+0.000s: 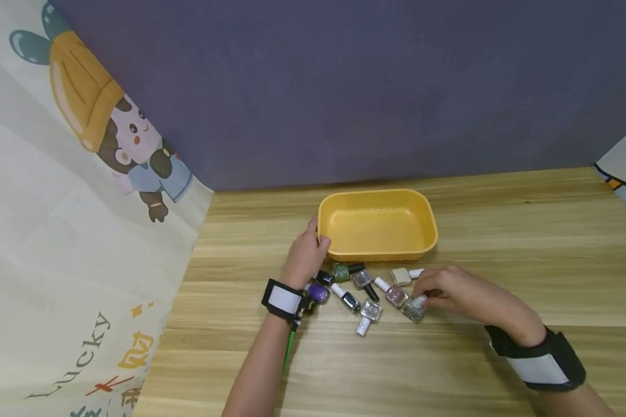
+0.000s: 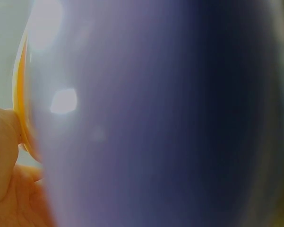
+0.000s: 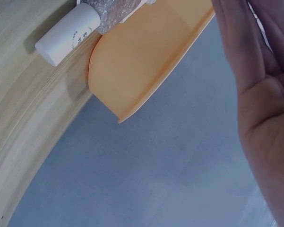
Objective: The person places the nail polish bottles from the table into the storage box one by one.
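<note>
On my head feed, the right hand (image 1: 464, 294) has its thumb and forefinger pinched at the white cap of a grey glitter bottle (image 1: 413, 311); whether the glass has left the wood, I cannot tell. The left hand (image 1: 308, 256) grips the yellow tray (image 1: 378, 256) by its left end, thumb over the rim. Touching or just beside the glitter bottle I see a pink bottle (image 1: 396, 295), its white cap pointing up and left, and behind them a cream bottle (image 1: 400, 276) on its side near the right fingertips. Farther left, in front of the tray, I have a clear bottle (image 1: 361, 279) with a black cap, a green bottle (image 1: 341, 271), a navy bottle (image 1: 350, 301) with a white cap, and a silver bottle (image 1: 371, 310) whose cap points toward the person. A purple bottle (image 1: 318, 293) lies close by the left wrist; my left-wrist feed is mostly filled by a blurred purple surface. Each wrist wears a black strap, the left strap (image 1: 283, 300) and the right strap (image 1: 537, 366). Everything sits on a wood-grain table (image 1: 229, 347), with a dark blue-violet panel (image 1: 375, 87) behind and a printed cloth (image 1: 57, 243) at left.
</note>
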### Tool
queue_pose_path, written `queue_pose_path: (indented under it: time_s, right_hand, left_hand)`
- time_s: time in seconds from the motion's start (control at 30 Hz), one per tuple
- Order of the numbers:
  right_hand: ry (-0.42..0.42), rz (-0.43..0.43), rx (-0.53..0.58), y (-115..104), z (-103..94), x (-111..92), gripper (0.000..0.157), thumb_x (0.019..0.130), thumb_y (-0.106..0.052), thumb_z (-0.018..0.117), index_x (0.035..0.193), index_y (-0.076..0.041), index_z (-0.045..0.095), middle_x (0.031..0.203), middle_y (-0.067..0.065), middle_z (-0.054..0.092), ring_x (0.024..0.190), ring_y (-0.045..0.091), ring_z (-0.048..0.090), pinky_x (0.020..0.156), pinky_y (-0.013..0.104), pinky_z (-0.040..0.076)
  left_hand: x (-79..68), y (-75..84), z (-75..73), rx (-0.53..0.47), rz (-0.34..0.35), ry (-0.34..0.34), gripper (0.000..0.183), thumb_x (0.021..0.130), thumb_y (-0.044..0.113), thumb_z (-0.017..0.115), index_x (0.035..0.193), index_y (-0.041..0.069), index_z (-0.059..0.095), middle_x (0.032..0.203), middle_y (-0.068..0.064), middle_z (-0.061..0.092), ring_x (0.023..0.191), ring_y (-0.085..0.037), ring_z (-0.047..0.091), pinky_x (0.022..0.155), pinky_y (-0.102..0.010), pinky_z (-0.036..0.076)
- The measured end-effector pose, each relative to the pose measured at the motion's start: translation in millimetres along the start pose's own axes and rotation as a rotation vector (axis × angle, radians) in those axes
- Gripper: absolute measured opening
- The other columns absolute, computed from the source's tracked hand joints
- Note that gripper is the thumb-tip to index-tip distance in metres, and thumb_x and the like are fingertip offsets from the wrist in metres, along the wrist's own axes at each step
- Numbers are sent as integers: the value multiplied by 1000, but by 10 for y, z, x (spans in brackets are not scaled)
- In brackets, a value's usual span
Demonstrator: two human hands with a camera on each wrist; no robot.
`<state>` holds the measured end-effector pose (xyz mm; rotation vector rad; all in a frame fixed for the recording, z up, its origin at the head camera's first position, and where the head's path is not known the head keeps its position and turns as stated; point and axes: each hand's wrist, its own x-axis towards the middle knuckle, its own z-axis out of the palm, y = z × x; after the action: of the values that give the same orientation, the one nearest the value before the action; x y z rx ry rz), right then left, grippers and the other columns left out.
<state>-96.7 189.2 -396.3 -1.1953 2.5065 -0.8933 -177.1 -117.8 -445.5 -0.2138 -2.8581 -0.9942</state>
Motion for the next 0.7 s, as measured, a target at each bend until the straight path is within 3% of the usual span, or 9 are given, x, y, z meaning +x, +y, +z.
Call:
queue_pose_path:
  time_s: [0.13,0.4,0.7]
  right_hand:
    - [12,-15,-7,0,13,4,18,81,-12,63,94,-25,65,90,-14,60,80,1,56,65,24,47]
    - [52,38,-57,-13,-8,-3,20,81,-12,63,97,-22,67,94,-13,61,84,2,56,69,25,48]
    - [124,17,-139,0,-33,1,20,82,-12,63,99,-20,66,99,-11,60,87,3,57,71,24,48]
  left_hand:
    - [-2,-4,3,-4,0,-5,57,90,27,41,144,16,28,77,-2,55,56,-15,49,51,-30,39]
    - [4,-13,6,-12,3,-13,56,90,27,41,144,14,28,76,-3,54,57,-15,49,52,-30,39]
    - [6,-18,11,-9,-6,-1,56,90,28,41,143,16,30,75,-2,54,59,-16,49,54,-30,40]
